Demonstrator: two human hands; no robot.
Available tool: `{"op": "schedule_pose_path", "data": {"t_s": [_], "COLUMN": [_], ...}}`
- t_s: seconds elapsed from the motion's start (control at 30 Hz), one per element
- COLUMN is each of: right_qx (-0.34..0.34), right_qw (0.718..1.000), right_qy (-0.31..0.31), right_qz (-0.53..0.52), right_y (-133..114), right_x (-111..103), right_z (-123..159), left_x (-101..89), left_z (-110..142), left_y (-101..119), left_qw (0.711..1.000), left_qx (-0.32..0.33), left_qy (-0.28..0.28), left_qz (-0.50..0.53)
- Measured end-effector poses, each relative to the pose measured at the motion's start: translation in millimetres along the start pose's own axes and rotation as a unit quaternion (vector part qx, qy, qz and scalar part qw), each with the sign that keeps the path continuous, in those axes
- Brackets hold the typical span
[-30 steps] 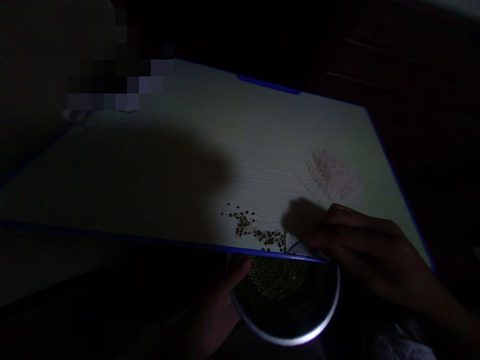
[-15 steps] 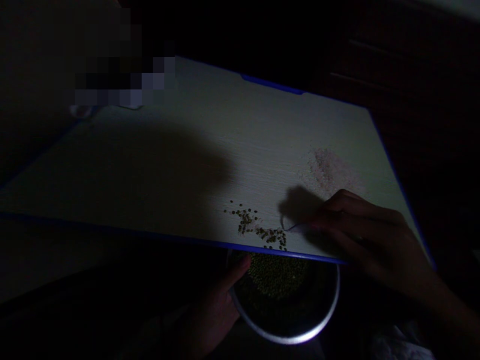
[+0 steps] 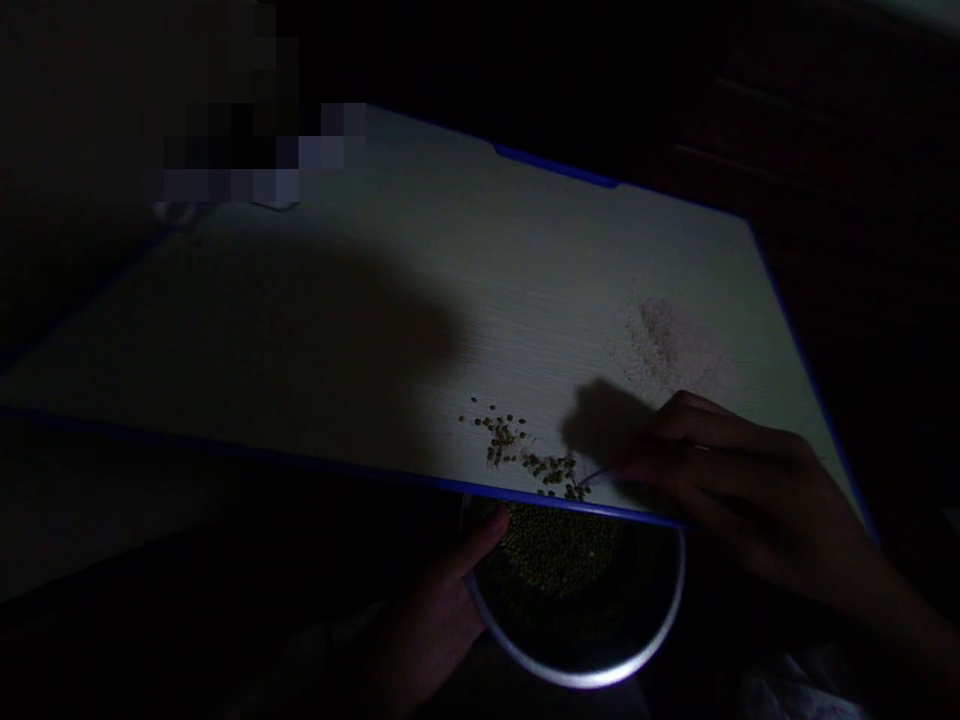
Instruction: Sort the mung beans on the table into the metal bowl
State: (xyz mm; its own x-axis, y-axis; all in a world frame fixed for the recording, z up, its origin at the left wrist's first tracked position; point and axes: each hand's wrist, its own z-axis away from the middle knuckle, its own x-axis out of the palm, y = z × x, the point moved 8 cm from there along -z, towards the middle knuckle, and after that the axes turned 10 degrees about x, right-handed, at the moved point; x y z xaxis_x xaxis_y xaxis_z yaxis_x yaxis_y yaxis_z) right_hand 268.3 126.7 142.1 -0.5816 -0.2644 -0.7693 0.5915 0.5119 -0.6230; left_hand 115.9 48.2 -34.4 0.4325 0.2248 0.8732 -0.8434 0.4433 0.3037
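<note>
My left hand (image 3: 450, 610) grips the rim of a round metal bowl (image 3: 585, 672), its thumb over the edge. Inside lie many small green beans (image 3: 559, 550), like mung beans. The bowl is held under the near edge of a pale, blue-edged board (image 3: 420, 300). My right hand (image 3: 735, 470) pinches a thin, pointed tool (image 3: 596, 475) whose kind I cannot make out. Its tip touches loose green beans (image 3: 551, 468) strewn by the board's near edge. Beyond this hand sits a pile of pale, rice-like grains (image 3: 679, 345), partly covered by the fingers.
A dark shadow falls across the left half of the board. At its far left corner, a small pale object (image 3: 176, 213) lies beside a blurred-out patch. Crumpled, shiny plastic (image 3: 802, 690) shows at the bottom right. The surroundings are very dark.
The tool's tip has moved down toward the board's near edge, into the lowest beans. The whole view has shifted slightly; my left hand still holds the bowl.
</note>
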Motion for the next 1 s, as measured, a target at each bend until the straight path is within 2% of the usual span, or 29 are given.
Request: {"op": "schedule_pose_path", "data": {"t_s": [0.27, 0.87, 1.0], "right_qx": [0.005, 0.004, 0.006], "right_qw": [1.000, 1.000, 1.000], "right_qy": [-0.011, 0.004, 0.008], "right_qz": [0.002, 0.017, 0.013], "right_y": [0.0, -2.2, -1.3], "right_x": [0.7, 2.6, 4.2], "right_z": [5.6, 5.3, 6.5], "left_x": [10.4, 2.6, 0.0], "left_z": [0.6, -1.1, -0.6], "left_y": [4.4, 4.1, 1.7], "left_qw": [1.000, 0.999, 1.000], "left_qx": [0.010, 0.006, -0.002], "left_qy": [-0.006, 0.018, 0.007], "left_qz": [-0.005, -0.033, -0.029]}}
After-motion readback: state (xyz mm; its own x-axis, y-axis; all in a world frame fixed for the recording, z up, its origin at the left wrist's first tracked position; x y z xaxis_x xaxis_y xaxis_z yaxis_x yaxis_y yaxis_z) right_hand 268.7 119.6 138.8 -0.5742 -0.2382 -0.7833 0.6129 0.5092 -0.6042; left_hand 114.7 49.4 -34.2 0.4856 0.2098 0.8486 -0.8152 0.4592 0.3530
